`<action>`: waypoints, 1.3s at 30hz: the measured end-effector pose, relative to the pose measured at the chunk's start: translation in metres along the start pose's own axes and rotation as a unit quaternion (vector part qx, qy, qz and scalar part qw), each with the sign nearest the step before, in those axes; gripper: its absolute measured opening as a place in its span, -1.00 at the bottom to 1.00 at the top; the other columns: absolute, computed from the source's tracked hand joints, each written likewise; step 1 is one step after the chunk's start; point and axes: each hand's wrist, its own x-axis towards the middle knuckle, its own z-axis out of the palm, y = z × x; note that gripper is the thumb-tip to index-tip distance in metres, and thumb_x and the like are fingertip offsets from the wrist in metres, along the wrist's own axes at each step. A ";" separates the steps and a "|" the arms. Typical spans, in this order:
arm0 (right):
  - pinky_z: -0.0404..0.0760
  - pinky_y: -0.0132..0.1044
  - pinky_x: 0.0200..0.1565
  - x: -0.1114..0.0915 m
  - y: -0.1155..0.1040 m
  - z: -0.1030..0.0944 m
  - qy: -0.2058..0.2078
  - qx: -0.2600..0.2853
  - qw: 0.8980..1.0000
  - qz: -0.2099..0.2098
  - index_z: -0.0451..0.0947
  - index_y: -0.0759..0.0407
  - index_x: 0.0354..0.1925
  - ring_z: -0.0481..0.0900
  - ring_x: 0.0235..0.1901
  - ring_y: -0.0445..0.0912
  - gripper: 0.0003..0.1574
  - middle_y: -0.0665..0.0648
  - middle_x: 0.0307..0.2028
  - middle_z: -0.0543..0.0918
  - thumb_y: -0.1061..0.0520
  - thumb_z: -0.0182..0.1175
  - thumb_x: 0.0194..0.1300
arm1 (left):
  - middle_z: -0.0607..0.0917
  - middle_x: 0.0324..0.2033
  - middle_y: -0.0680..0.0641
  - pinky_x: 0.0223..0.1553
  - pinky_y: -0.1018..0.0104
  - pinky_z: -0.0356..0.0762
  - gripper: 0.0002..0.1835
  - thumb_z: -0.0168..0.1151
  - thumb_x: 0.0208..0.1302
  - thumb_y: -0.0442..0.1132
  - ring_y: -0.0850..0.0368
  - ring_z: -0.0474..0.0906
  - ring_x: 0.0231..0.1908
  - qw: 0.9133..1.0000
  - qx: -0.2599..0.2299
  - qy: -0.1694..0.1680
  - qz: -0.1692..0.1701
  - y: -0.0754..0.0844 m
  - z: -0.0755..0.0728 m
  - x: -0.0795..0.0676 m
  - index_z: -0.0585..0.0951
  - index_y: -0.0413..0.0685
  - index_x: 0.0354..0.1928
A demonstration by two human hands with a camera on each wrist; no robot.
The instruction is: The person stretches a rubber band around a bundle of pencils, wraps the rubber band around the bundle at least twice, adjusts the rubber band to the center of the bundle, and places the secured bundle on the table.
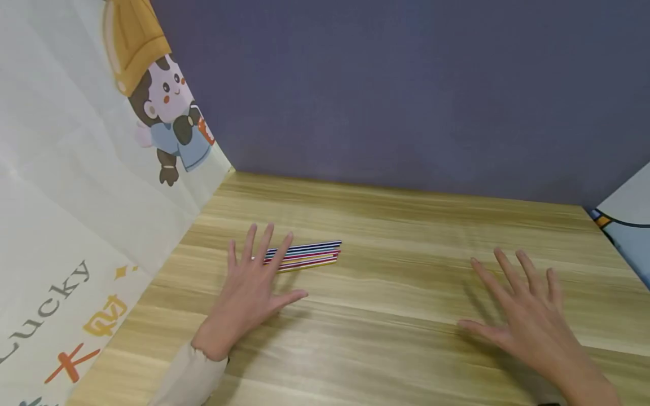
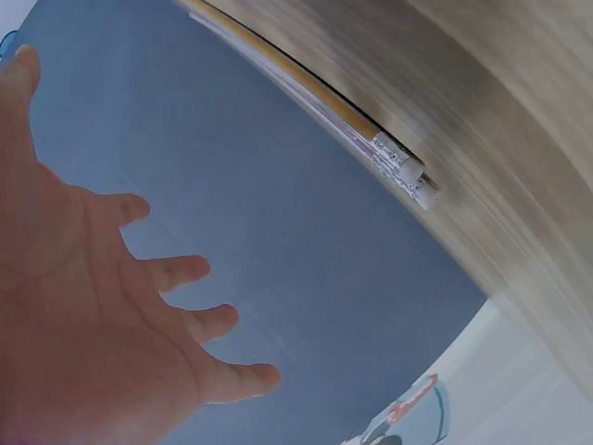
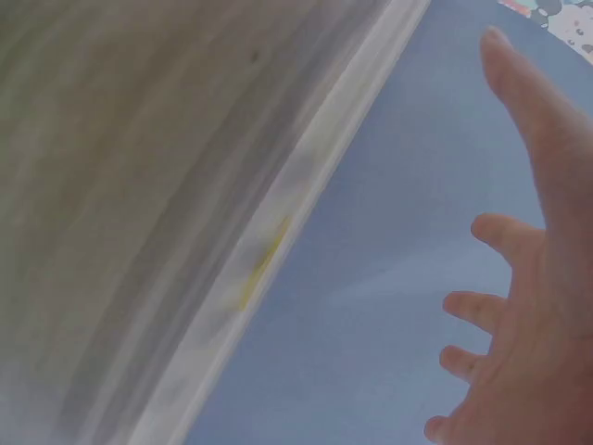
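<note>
Several thin pencils (image 1: 311, 255) in different colours lie side by side on the wooden table, left of its middle. My left hand (image 1: 249, 296) is held with spread, straight fingers, and its fingers overlap their left ends in the head view. In the left wrist view the hand (image 2: 102, 306) is palm-on and holds nothing; a yellow pencil (image 2: 329, 100) there shows a metal band and a white eraser (image 2: 410, 171). Over the right part of the table, well apart from the pencils, my right hand (image 1: 533, 324) also has its fingers spread, with nothing in it.
A dark blue-grey panel (image 1: 406, 96) stands along the table's far edge. White printed cloth (image 1: 61, 169) with a cartoon figure and lettering borders the left side. Another printed sheet (image 1: 629, 237) shows at the right edge. The wooden tabletop (image 1: 396, 282) extends between both hands.
</note>
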 end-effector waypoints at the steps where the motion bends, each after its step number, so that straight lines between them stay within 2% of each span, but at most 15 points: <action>1: -0.38 0.47 0.37 0.001 0.000 -0.001 0.002 0.000 1.000 -0.005 0.11 -0.20 0.53 -0.23 0.54 0.23 0.44 0.21 0.55 0.02 -0.56 0.44 -0.24 | -0.05 0.56 -0.16 0.33 -0.54 -0.16 0.12 0.04 0.07 0.63 -0.31 -0.23 0.52 1.000 -0.007 -0.006 -0.002 0.000 -0.001 0.001 -0.03 0.32 0.58; 4: -0.32 0.45 0.39 0.007 -0.001 -0.003 0.010 0.000 1.000 -0.022 0.11 -0.17 0.53 -0.18 0.53 0.23 0.44 0.19 0.55 0.03 -0.56 0.42 -0.23 | -0.11 0.57 -0.12 0.35 -0.52 -0.21 0.08 0.05 0.13 0.58 -0.26 -0.29 0.53 0.997 -0.059 -0.040 -0.016 -0.003 -0.002 0.004 -0.11 0.37 0.58; 7: -0.23 0.46 0.38 0.016 -0.004 -0.006 0.017 0.002 0.999 -0.040 0.12 -0.13 0.53 -0.10 0.51 0.27 0.42 0.24 0.52 0.10 -0.60 0.37 -0.18 | -0.18 0.58 -0.07 0.38 -0.49 -0.28 0.04 0.06 0.21 0.52 -0.19 -0.36 0.54 0.989 -0.120 -0.078 -0.033 -0.007 -0.001 0.005 -0.15 0.38 0.58; 10: -0.20 0.46 0.39 0.025 -0.007 -0.007 0.019 0.007 0.998 -0.055 0.13 -0.11 0.53 -0.03 0.48 0.30 0.39 0.26 0.49 0.15 -0.64 0.31 -0.13 | -0.20 0.58 -0.06 0.39 -0.46 -0.32 0.01 0.12 0.26 0.42 -0.17 -0.39 0.54 0.982 -0.160 -0.090 -0.041 -0.011 -0.002 0.006 -0.14 0.34 0.59; 15: -0.22 0.44 0.40 0.039 -0.015 -0.005 0.008 0.022 0.997 -0.070 0.13 -0.09 0.53 -0.04 0.48 0.29 0.36 0.28 0.47 0.17 -0.58 0.35 -0.10 | -0.16 0.57 -0.10 0.40 -0.44 -0.31 -0.03 0.19 0.33 0.26 -0.21 -0.36 0.53 0.975 -0.198 -0.088 -0.042 -0.016 -0.004 0.007 -0.13 0.32 0.59; 22: -0.15 0.42 0.40 0.056 -0.026 0.001 0.007 0.030 0.995 -0.090 0.15 -0.05 0.52 0.03 0.45 0.30 0.33 0.30 0.44 0.22 -0.52 0.38 -0.07 | -0.09 0.56 -0.14 0.38 -0.48 -0.21 -0.13 0.10 0.42 0.19 -0.25 -0.29 0.53 0.966 -0.247 -0.072 -0.035 -0.024 -0.006 0.008 -0.08 0.22 0.59; 26: -0.12 0.43 0.39 0.064 -0.032 0.003 -0.002 0.033 0.995 -0.093 0.12 -0.04 0.53 0.05 0.43 0.32 0.31 0.31 0.44 0.22 -0.49 0.39 -0.02 | -0.03 0.55 -0.20 0.37 -0.48 -0.18 -0.20 0.06 0.47 0.14 -0.27 -0.24 0.52 0.957 -0.284 -0.051 -0.029 -0.027 -0.007 0.010 -0.02 0.12 0.59; 30: -0.09 0.42 0.38 0.070 -0.039 0.005 -0.012 0.047 0.995 -0.090 0.09 -0.04 0.54 0.06 0.43 0.32 0.29 0.30 0.45 0.20 -0.45 0.39 0.02 | -0.04 0.55 -0.21 0.39 -0.46 -0.20 -0.25 -0.01 0.52 0.10 -0.26 -0.24 0.52 0.947 -0.315 -0.049 -0.029 -0.030 -0.007 0.011 -0.02 0.07 0.58; 32: -0.11 0.40 0.40 0.073 -0.043 0.005 -0.015 0.056 0.994 -0.089 0.08 -0.04 0.55 0.05 0.43 0.32 0.29 0.29 0.46 0.19 -0.44 0.39 0.03 | -0.06 0.55 -0.19 0.40 -0.44 -0.21 -0.28 -0.05 0.55 0.06 -0.23 -0.26 0.53 0.940 -0.336 -0.053 -0.033 -0.032 -0.007 0.010 -0.04 0.08 0.59; 35: -0.12 0.38 0.41 0.078 -0.048 0.006 -0.024 0.075 0.993 -0.089 0.04 -0.06 0.56 0.02 0.46 0.29 0.26 0.27 0.47 0.18 -0.41 0.38 0.09 | -0.10 0.56 -0.16 0.42 -0.40 -0.22 -0.35 -0.15 0.60 -0.01 -0.19 -0.27 0.53 0.924 -0.378 -0.050 -0.034 -0.036 -0.007 0.011 -0.06 0.08 0.59; 39: -0.20 0.35 0.43 0.086 -0.054 0.007 -0.065 0.133 0.986 -0.078 -0.10 -0.18 0.58 -0.06 0.50 0.25 0.15 0.23 0.51 0.10 -0.34 0.28 0.27 | -0.11 0.56 -0.15 0.44 -0.36 -0.23 -0.40 -0.35 0.64 0.00 -0.17 -0.26 0.53 0.903 -0.427 -0.041 -0.031 -0.040 -0.006 0.013 -0.09 0.03 0.59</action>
